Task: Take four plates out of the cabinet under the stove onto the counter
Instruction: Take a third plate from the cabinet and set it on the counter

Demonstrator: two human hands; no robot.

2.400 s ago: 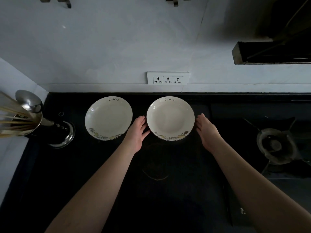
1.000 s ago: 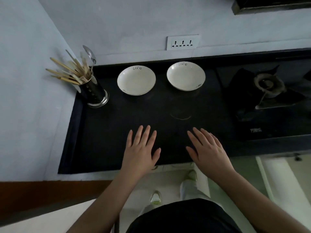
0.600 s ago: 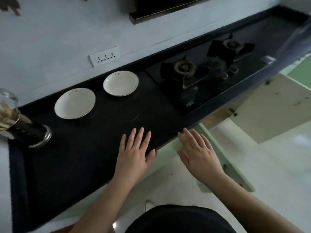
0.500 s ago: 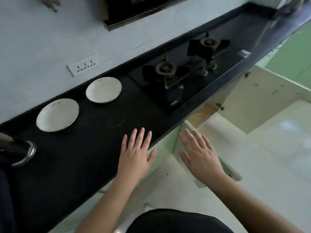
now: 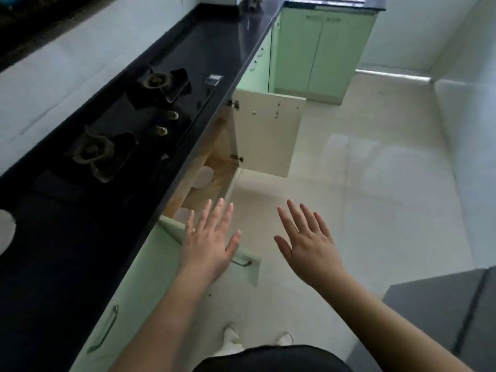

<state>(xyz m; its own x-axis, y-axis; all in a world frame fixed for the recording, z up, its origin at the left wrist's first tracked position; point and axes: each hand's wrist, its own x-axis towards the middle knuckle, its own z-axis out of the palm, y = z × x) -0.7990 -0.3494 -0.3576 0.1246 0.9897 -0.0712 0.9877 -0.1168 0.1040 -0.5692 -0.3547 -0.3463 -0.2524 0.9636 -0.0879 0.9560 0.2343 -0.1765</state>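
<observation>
The cabinet [image 5: 214,146] under the stove stands open, both doors swung out. Inside it, pale plates [image 5: 205,177] show on the wooden shelf, and another pale plate edge [image 5: 185,214] sits nearer me. A white plate [image 5: 6,232] on the black counter [image 5: 80,224] is cut off at the left edge. My left hand [image 5: 210,242] is spread flat, empty, over the near green door. My right hand [image 5: 306,242] is spread and empty too, over the floor to the right.
The gas stove [image 5: 128,124] with two burners is set into the counter. The far door [image 5: 268,132] juts into the aisle; the near green door [image 5: 241,260] opens toward my legs. Green cabinets [image 5: 322,49] stand at the far end. A grey appliance [image 5: 442,312] is at right.
My hands left the second plate on the counter and drew back. My view swung right and down from the counter to the open cabinet under the stove; both hands stay empty.
</observation>
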